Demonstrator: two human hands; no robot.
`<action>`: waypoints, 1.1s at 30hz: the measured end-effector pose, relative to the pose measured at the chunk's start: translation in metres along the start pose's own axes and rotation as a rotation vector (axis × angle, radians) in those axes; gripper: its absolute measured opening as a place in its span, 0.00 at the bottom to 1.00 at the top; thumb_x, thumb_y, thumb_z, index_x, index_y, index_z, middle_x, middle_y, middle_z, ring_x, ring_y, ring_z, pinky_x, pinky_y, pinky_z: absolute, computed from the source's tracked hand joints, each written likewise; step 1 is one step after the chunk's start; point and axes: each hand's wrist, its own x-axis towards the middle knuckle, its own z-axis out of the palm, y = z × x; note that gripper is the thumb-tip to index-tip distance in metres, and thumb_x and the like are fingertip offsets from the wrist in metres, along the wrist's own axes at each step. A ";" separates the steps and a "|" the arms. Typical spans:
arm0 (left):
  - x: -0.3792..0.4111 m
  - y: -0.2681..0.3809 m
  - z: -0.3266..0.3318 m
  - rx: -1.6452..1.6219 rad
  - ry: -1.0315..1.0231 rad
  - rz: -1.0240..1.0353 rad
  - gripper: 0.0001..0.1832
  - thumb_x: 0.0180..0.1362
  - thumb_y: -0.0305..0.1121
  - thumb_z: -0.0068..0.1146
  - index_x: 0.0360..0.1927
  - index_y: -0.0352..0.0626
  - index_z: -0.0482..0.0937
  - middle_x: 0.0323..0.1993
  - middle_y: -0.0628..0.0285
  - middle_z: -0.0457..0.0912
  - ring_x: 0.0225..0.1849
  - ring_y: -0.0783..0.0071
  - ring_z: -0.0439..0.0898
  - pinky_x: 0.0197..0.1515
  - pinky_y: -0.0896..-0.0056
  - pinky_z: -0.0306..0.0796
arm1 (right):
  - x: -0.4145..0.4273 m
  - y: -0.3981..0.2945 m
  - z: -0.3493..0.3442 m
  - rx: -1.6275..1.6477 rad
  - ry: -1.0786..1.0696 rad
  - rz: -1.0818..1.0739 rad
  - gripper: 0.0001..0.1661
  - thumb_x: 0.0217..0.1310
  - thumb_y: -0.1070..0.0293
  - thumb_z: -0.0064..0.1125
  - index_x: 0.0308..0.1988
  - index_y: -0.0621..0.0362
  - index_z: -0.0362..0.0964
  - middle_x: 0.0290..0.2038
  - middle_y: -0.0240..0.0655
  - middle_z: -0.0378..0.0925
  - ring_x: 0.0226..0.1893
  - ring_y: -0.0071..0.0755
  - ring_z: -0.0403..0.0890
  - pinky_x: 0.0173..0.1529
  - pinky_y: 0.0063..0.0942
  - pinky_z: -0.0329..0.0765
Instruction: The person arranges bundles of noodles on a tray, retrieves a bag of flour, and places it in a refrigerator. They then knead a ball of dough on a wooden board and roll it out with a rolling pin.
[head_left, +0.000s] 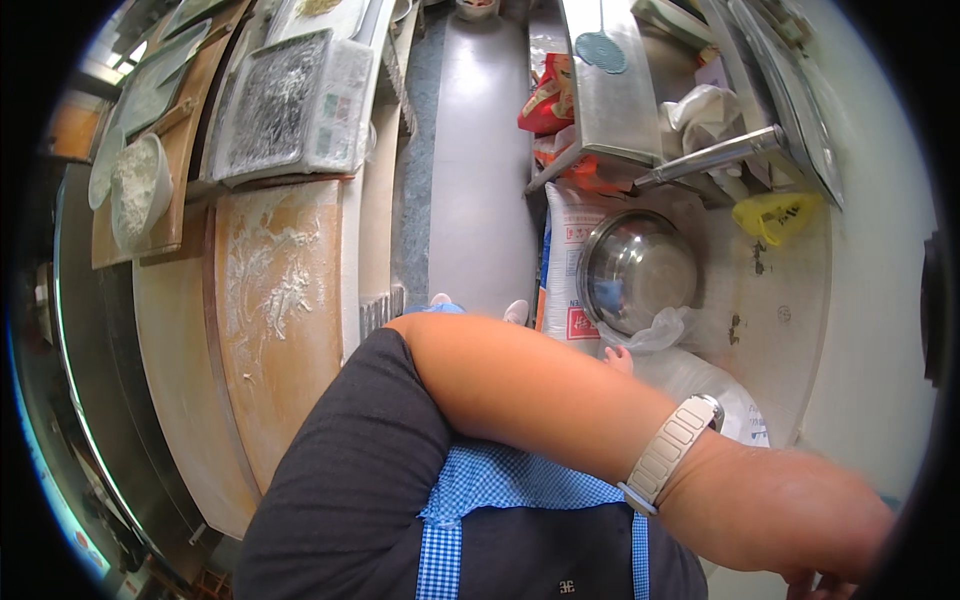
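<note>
My left arm, with a pale watch band (667, 454) on the wrist, crosses in front of my body. My left hand (787, 510) is at the lower right rim, beside the pale wall. Its fingers are mostly cut off and dark, so any hold is hidden. Only some fingers of my right hand (619, 359) show beyond the left forearm, close to a clear plastic bag (664, 334). The rest of that hand is covered. A shiny steel bowl (641, 270) sits just past it, by a printed white sack (566, 255).
On the left stands a floured wooden worktop (285, 300), with a flour-dusted tray (274, 105) and a bowl of flour (140, 191). A steel table (619, 105) holds a teal fly swatter (600, 52). A yellow plastic bag (776, 214) hangs at right. A grey floor strip (484, 165) runs between.
</note>
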 end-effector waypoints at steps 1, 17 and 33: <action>0.003 -0.005 0.004 -0.037 -0.021 -0.020 0.21 0.72 0.41 0.38 0.56 0.39 0.75 0.53 0.60 0.78 0.46 0.73 0.77 0.48 0.72 0.72 | 0.034 0.043 -0.008 0.008 0.058 -0.025 0.32 0.59 0.65 0.62 0.60 0.65 0.65 0.49 0.44 0.77 0.43 0.35 0.80 0.47 0.31 0.77; 0.035 -0.042 0.003 0.026 -0.012 -0.309 0.22 0.69 0.46 0.42 0.50 0.41 0.82 0.48 0.66 0.80 0.40 0.77 0.73 0.46 0.75 0.69 | 0.056 0.052 0.004 0.320 -0.120 0.201 0.31 0.60 0.62 0.63 0.59 0.62 0.67 0.44 0.40 0.77 0.30 0.28 0.78 0.29 0.26 0.76; -0.024 0.028 -0.008 0.979 0.405 0.081 0.12 0.64 0.45 0.49 0.39 0.52 0.81 0.32 0.70 0.75 0.34 0.77 0.71 0.40 0.73 0.69 | 0.143 0.071 0.093 1.099 -0.429 0.481 0.12 0.68 0.68 0.44 0.43 0.61 0.72 0.35 0.45 0.79 0.27 0.37 0.79 0.27 0.26 0.75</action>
